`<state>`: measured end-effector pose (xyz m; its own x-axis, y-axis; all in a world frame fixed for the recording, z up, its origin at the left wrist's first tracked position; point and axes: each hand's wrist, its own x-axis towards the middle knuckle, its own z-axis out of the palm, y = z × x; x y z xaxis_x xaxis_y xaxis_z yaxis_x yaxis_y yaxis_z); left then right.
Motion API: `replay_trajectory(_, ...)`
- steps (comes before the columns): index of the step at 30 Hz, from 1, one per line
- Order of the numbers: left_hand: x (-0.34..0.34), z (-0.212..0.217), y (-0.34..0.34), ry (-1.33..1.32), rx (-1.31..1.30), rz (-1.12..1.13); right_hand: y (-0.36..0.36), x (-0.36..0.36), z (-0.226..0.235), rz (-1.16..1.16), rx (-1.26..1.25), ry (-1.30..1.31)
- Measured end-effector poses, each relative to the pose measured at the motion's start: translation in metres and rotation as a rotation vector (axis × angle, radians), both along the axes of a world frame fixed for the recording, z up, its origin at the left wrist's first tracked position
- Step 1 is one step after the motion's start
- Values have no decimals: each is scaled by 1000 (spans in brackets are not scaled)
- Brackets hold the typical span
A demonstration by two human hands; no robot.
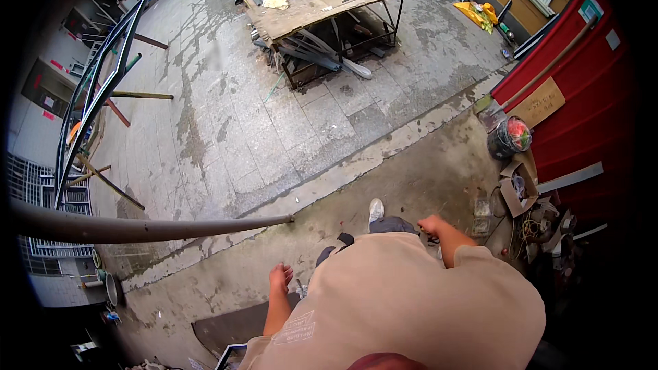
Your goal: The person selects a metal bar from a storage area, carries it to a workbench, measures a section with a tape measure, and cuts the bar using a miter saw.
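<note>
My left hand [280, 277] hangs beside my body at the lower middle, its fingers loosely bent and apart, with nothing seen in it. Below it a dark flat sheet or board [229, 332] lies on the concrete. My right hand [431, 225] is out to the right of my body with the fingers curled closed. A small dark shape shows under that hand, too small to name. One pale shoe [376, 210] points forward between the hands. A thick grey post [151, 226] stands to the left and meets the ground near the paving edge.
Ahead stands a cluttered worktable [329, 10] with metal profiles on and beneath it. Dark frames [103, 89] lean on wooden props at left. A black bucket [506, 142], a cardboard box [513, 195] and coiled wires [529, 227] line the red wall [582, 103]. A low kerb [356, 173] crosses the ground.
</note>
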<state>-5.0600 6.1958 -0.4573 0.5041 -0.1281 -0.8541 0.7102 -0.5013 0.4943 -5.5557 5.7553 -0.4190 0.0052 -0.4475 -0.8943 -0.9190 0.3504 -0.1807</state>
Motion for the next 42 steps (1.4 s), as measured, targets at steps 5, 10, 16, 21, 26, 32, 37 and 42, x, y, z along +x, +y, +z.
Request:
replay_trajectory(5,-19,9,-133,90,-5,-168,-73,-57,-5,-209,71,77)
replay_trajectory(10,-34,8,-267,87,-28,-529,-137,-79,-10,-327,-11,-52)
replay_trajectory(16,2,12,-414,86,37,-715,-192,-63,-4,-420,59,-178)
replay_trajectory(21,47,-22,-547,40,167,-690,-210,-87,-14,-576,97,-207)
replay_trajectory(26,48,-40,-705,82,77,-853,-220,-127,4,-870,120,-29)
replay_trajectory(32,9,-22,-890,1,-12,-1031,-262,-141,-7,-1086,132,-50)
replay_trajectory(37,-33,-9,-1022,-31,-25,-1101,-346,-162,-57,-909,-2,-278)
replay_trajectory(42,-78,6,-1111,-29,-8,-992,-522,-223,-82,-906,40,-230)
